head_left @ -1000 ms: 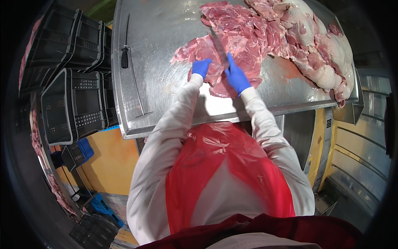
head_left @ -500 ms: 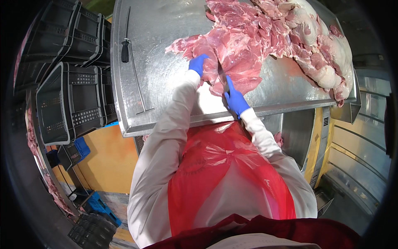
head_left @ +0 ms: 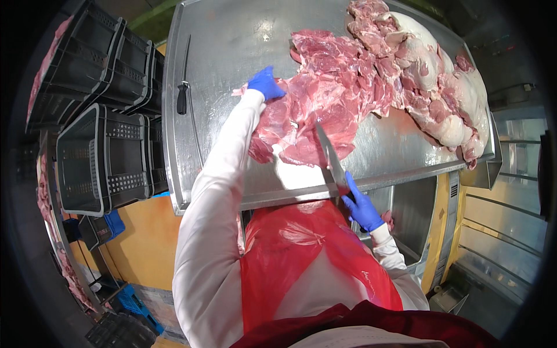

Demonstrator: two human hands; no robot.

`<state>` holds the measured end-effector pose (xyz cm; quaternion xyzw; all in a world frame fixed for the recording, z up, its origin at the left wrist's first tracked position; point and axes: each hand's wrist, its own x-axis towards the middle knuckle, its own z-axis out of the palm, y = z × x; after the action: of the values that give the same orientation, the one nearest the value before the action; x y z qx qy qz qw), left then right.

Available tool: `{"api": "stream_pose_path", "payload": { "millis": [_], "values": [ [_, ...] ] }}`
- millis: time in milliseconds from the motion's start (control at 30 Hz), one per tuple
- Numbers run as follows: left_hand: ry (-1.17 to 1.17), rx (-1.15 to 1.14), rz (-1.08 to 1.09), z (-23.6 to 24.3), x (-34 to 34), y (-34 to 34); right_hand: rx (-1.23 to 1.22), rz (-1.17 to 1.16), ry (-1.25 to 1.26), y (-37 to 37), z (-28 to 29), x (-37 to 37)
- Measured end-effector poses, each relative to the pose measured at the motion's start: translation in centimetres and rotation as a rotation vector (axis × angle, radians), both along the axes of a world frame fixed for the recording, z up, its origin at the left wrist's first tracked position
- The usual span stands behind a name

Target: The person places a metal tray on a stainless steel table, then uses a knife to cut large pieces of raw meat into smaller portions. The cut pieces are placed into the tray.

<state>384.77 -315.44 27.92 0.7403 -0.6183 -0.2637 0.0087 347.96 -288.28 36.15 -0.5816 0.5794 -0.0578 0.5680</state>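
My left hand (head_left: 265,84), in a blue glove, has its fingers curled at the far left edge of a spread slab of raw red meat (head_left: 316,116), apparently gripping it. My right hand (head_left: 361,204), also blue-gloved, grips a long knife (head_left: 331,153) low at the table's near edge, its tip pointing up and away over the slab's near part. Pale, fat-covered cuts (head_left: 429,87) are heaped on the right of the steel table (head_left: 226,35). A black-handled sharpening steel (head_left: 181,97) and a thin metal rod lie along its left side, the rod partly hidden by my sleeve.
Stacked grey plastic crates (head_left: 98,159) stand left of the table, with a blue crate (head_left: 139,307) lower down and meat (head_left: 72,278) along a rail at the far left. A steel bin (head_left: 400,223) sits under the table's near right edge, above yellow flooring (head_left: 142,238).
My left hand has moved left and farther away along the meat. My right hand and knife have drawn back toward me to the table's front edge. The whole view has shifted somewhat.
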Motion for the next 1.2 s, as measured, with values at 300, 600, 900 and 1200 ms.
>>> {"api": "stream_pose_path", "payload": {
  "millis": [300,600,900,1200],
  "values": [
    [0.185,0.282,-0.147,-8.6,1.3,-4.5,-0.166,0.065,-0.042,-15.1,-5.7,8.7],
    [0.021,-0.204,-0.167,-2.8,-1.7,1.7,-0.261,0.287,-0.023,-26.3,-7.0,15.9],
    [0.108,-0.137,-0.256,-2.1,-0.6,6.0,-0.004,0.303,-0.024,-13.8,-6.2,8.4],
    [-0.17,-0.116,-0.325,-5.7,9.4,14.7,-0.328,0.333,0.068,-6.5,-11.1,8.3]
  ]
}}
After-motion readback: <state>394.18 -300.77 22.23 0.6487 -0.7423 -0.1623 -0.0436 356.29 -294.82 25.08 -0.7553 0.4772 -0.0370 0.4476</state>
